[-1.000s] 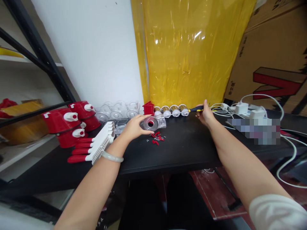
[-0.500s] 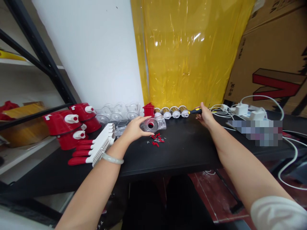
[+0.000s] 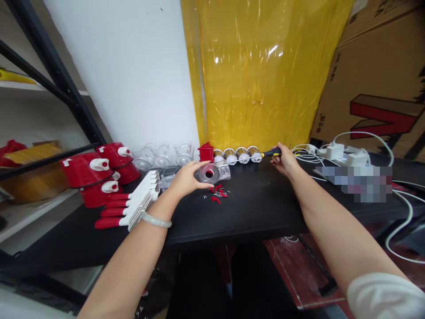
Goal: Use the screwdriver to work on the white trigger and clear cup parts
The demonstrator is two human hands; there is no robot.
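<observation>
My left hand (image 3: 191, 179) is wrapped round a clear plastic part (image 3: 211, 173) with a round dark-red opening, just above the black table (image 3: 252, 199). My right hand (image 3: 283, 160) grips the black and yellow handle of a screwdriver (image 3: 272, 152), whose long shaft points left toward the clear part. Behind the shaft stands a row of several metallic cylinders (image 3: 242, 155) with white ends. Next to them is a red box-shaped part (image 3: 206, 153). Small red pieces (image 3: 215, 200) and tiny screws (image 3: 217, 193) lie in front of the clear part.
Red housings (image 3: 84, 170) are stacked at the left, beside white parts with red handles (image 3: 141, 199). Clear cups (image 3: 162, 155) line the back. White chargers (image 3: 334, 151) and cables lie at the right, before a cardboard box (image 3: 375, 79).
The screwdriver handle has turned a little in my right hand, which has shifted slightly. My left hand and the clear part look almost unmoved.
</observation>
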